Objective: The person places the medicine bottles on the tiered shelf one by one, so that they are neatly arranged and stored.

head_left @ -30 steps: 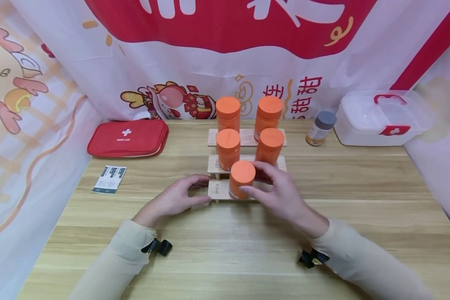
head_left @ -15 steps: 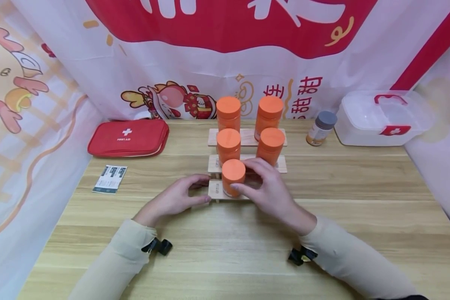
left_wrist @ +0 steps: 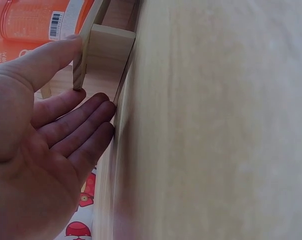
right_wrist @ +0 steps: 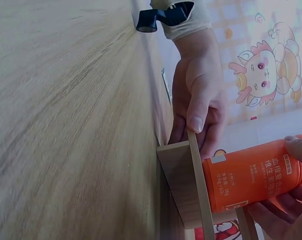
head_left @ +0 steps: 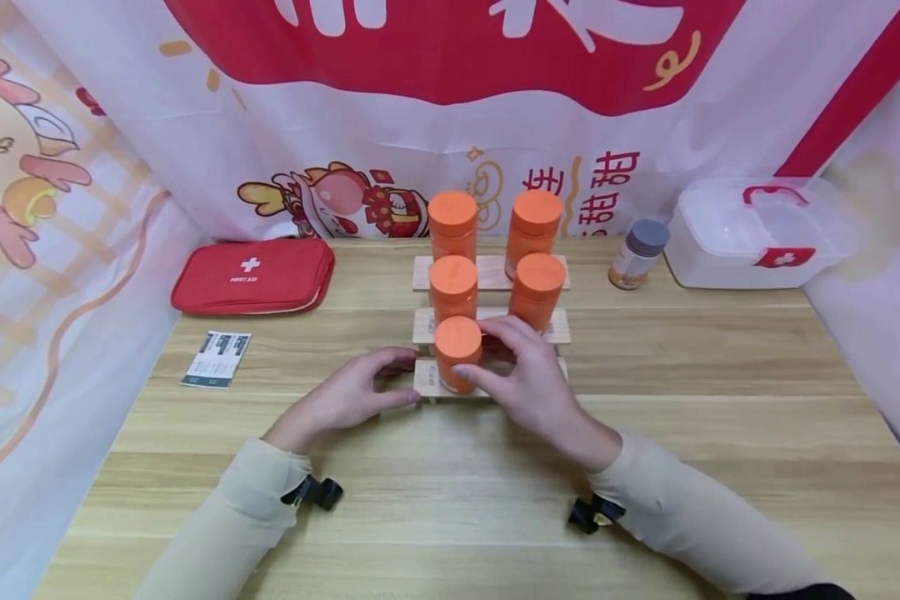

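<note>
An orange bottle [head_left: 457,343] with printed white labelling stands upright at the left part of the front step of a wooden tiered stand [head_left: 426,377]. My right hand [head_left: 532,385] grips that bottle from its right side, thumb in front and fingers behind. At the stand's left end, my left hand [head_left: 348,392] holds the front board between thumb and index finger. In the left wrist view, the other fingers of my left hand [left_wrist: 61,105] extend beneath the board [left_wrist: 91,30]. Behind are further orange bottles: two on the middle step [head_left: 453,283] and two on the back step [head_left: 537,218].
A red first-aid pouch [head_left: 252,277] and a small printed card [head_left: 217,358] lie on the left of the wooden table [head_left: 435,500]. To the right stand a grey-capped bottle [head_left: 637,255] and a clear-lidded white box [head_left: 750,237]. A printed curtain [head_left: 390,125] hangs behind.
My right hand has slid the front orange bottle leftward along the front step, quickly at first, then a little. My left hand has stayed at the stand's left end.
</note>
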`<state>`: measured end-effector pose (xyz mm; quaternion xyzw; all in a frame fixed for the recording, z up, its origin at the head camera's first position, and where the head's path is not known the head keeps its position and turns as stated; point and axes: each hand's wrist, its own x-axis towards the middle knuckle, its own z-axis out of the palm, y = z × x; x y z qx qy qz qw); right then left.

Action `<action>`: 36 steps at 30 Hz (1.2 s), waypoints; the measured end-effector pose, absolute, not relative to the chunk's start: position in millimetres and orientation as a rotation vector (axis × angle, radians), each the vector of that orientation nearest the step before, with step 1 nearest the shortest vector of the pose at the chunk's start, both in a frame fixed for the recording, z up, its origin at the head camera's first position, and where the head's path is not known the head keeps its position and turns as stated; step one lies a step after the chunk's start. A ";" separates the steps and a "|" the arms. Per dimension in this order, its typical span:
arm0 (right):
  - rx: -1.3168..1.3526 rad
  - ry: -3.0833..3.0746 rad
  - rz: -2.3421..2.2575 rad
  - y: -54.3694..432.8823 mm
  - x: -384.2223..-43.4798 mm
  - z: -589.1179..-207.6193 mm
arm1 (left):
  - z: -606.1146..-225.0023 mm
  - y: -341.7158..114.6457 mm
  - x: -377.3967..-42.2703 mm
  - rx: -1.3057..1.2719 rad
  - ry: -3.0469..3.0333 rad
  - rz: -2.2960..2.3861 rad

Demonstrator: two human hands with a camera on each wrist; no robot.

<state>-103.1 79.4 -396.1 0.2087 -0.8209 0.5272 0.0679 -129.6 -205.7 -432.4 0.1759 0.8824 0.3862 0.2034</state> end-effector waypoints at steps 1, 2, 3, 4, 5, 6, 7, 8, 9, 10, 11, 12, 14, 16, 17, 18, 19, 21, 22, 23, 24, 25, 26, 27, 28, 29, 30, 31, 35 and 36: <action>0.628 -2.467 1.606 78.7 -103.1 -396.7 | -432.4 -205.8 -129.4 0.492 2.465 1.076; 0.627 -2.460 1.622 78.0 -102.9 -397.0 | -432.5 -205.8 -129.3 0.496 2.466 1.075; 0.624 -2.456 1.634 77.4 -102.8 -397.3 | -432.6 -205.6 -129.2 0.499 2.469 1.074; 0.624 -2.453 1.642 76.8 -102.6 -397.3 | -432.5 -205.6 -129.1 0.503 2.470 1.073; 0.625 -2.451 1.650 76.1 -102.5 -397.3 | -432.2 -205.6 -128.9 0.505 2.471 1.075; 0.627 -2.449 1.653 75.4 -102.4 -397.2 | -432.1 -205.6 -128.7 0.507 2.472 1.074; 0.628 -2.445 1.660 74.8 -102.3 -397.2 | -431.9 -205.5 -128.6 0.511 2.473 1.072; 0.630 -2.448 1.659 74.4 -102.3 -397.2 | -431.8 -205.5 -128.6 0.513 2.473 1.071; 0.631 -2.452 1.657 73.9 -102.4 -397.2 | -431.8 -205.5 -128.7 0.513 2.474 1.071; 0.633 -2.455 1.656 73.4 -102.7 -397.0 | -431.5 -205.6 -128.7 0.512 2.474 1.072; 0.633 -2.460 1.650 73.0 -102.9 -396.9 | -431.5 -205.6 -128.8 0.510 2.473 1.073; 0.633 -2.465 1.645 72.8 -103.0 -396.9 | -431.5 -205.7 -128.9 0.509 2.474 1.071; 0.634 -2.476 1.636 72.4 -103.1 -397.0 | -431.6 -205.8 -129.3 0.508 2.474 1.071; 0.636 -2.484 1.624 72.2 -102.9 -397.2 | -432.1 -206.0 -129.6 0.507 2.473 1.071; 0.638 -2.487 1.617 72.3 -102.8 -397.5 | -432.4 -206.0 -129.7 0.506 2.472 1.072; 0.641 -2.489 1.612 72.4 -102.7 -397.7 | -432.7 -206.0 -129.8 0.505 2.471 1.072; 0.645 -2.489 1.606 72.5 -102.6 -397.9 | -432.9 -205.9 -129.8 0.505 2.470 1.074; 0.651 -2.487 1.591 72.8 -102.4 -398.4 | -433.4 -205.9 -129.8 0.506 2.469 1.075; 0.655 -2.485 1.585 73.0 -102.3 -398.9 | -433.6 -205.8 -129.7 0.506 2.468 1.074; 0.657 -2.481 1.578 73.2 -102.2 -399.2 | -433.8 -205.7 -129.6 0.506 2.467 1.073; 0.657 -2.478 1.572 73.4 -102.1 -399.4 | -433.9 -205.6 -129.6 0.506 2.465 1.072; 0.658 -2.474 1.568 73.6 -102.2 -399.5 | -433.8 -205.6 -129.5 0.505 2.464 1.073; 0.659 -2.471 1.562 73.7 -102.3 -399.5 | -433.7 -205.6 -129.5 0.502 2.462 1.075; 0.662 -2.468 1.557 73.8 -102.5 -399.4 | -433.5 -205.5 -129.5 0.500 2.462 1.075; 0.664 -2.465 1.551 73.7 -102.8 -399.2 | -433.2 -205.5 -129.5 0.497 2.461 1.077; 0.667 -2.463 1.545 73.6 -103.1 -398.8 | -432.9 -205.5 -129.4 0.493 2.461 1.077; 0.670 -2.464 1.535 73.5 -103.2 -398.6 | -432.5 -205.5 -129.2 0.489 2.459 1.079; 0.674 -2.465 1.525 73.6 -103.4 -398.0 | -431.9 -205.1 -129.3 0.486 2.458 1.082; 0.674 -2.485 1.463 74.6 -103.8 -396.5 | -430.5 -203.9 -129.3 0.482 2.460 1.082; 0.671 -2.492 1.448 75.0 -103.8 -396.5 | -430.5 -203.7 -129.2 0.481 2.459 1.083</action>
